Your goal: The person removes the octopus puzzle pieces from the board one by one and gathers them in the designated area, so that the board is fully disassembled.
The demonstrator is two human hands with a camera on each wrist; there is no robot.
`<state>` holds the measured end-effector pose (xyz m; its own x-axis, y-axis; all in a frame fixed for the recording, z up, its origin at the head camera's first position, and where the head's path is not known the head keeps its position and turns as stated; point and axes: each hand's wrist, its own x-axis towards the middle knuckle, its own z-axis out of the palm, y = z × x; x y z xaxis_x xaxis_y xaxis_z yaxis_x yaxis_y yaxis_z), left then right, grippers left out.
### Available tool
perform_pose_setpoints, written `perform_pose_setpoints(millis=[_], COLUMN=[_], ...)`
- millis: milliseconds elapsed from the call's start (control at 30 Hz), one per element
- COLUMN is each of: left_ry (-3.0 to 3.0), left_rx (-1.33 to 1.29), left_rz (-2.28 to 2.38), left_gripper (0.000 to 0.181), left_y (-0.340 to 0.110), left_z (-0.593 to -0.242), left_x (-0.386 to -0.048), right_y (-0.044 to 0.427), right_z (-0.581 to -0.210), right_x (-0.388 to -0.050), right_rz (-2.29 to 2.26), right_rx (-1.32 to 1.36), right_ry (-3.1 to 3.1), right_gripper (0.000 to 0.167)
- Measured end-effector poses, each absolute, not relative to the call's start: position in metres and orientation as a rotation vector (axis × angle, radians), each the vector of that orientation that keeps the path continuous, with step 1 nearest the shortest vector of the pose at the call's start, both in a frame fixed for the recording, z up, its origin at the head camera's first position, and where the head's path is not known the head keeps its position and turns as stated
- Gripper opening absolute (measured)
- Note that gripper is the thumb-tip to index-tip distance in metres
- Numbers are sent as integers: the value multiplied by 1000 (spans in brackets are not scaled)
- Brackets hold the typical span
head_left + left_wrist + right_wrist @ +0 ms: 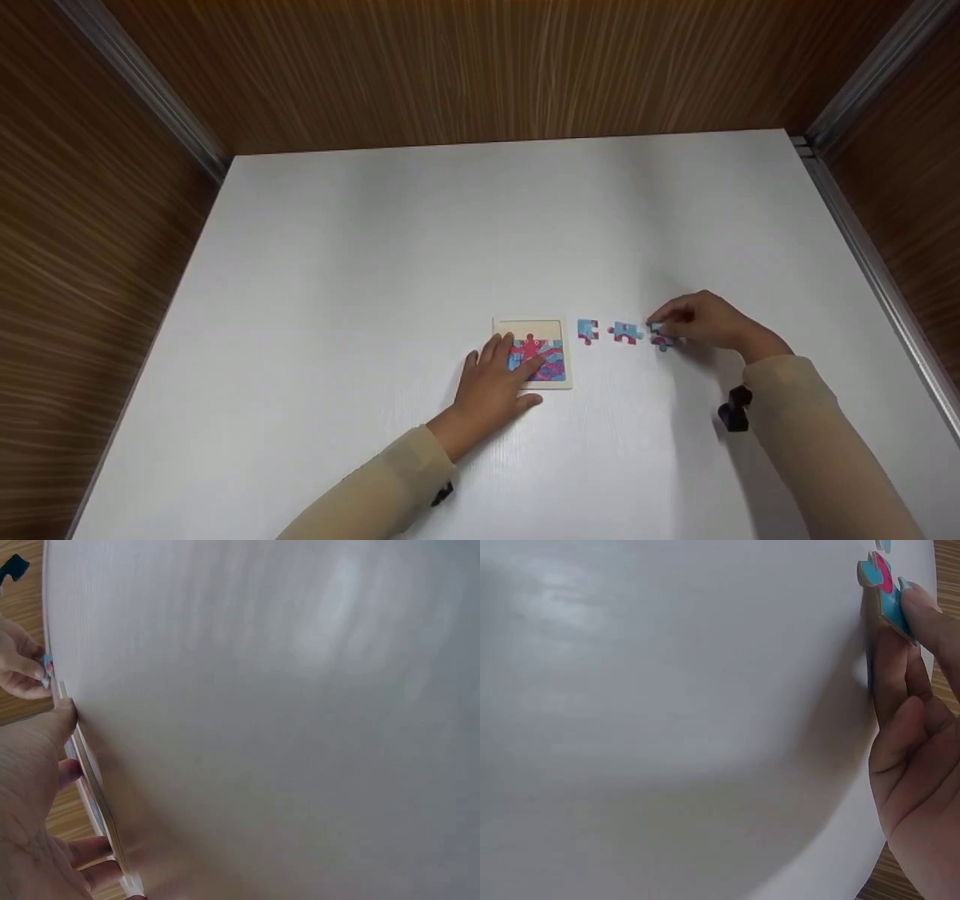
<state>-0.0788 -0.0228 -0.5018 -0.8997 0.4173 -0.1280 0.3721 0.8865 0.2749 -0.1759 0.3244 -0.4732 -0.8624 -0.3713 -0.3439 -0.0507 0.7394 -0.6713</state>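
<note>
My left hand [487, 382] rests on a square wooden puzzle board [568, 360], fingers spread over its left part. In the left wrist view the thumb [64, 716] lies by the edge of the board [94, 787]. Pink, blue and purple pieces [553, 369] fill the lower part of the board; bare wood shows at its top. To the right, my right hand [709, 322] pinches a blue and pink jigsaw piece [891, 600] between thumb and fingers. That piece appears tilted off the table in the right wrist view.
Two loose jigsaw pieces, one nearer the board [587, 331] and one nearer the right hand [625, 332], lie in a row on the white table [337, 300]. Wood-grain panels [487, 67] stand behind and at both sides.
</note>
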Motion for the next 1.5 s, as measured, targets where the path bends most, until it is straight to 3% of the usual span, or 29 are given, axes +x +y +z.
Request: perform_pose_setpoints(millis=[900,1500], left_ry=[2902,2895], left_rx=[643,617], left_rz=[369,390], left_gripper=[58,62], left_y=[-23,-24], left_z=[-501,-501], left_x=[-79,-80], right_y=[330,309], right_z=[-482,-483], right_x=[-172,-173], right_rz=[-1015,-1123], right_rx=[-281,-323], right_ry=[2532,2489], right_gripper=[20,19])
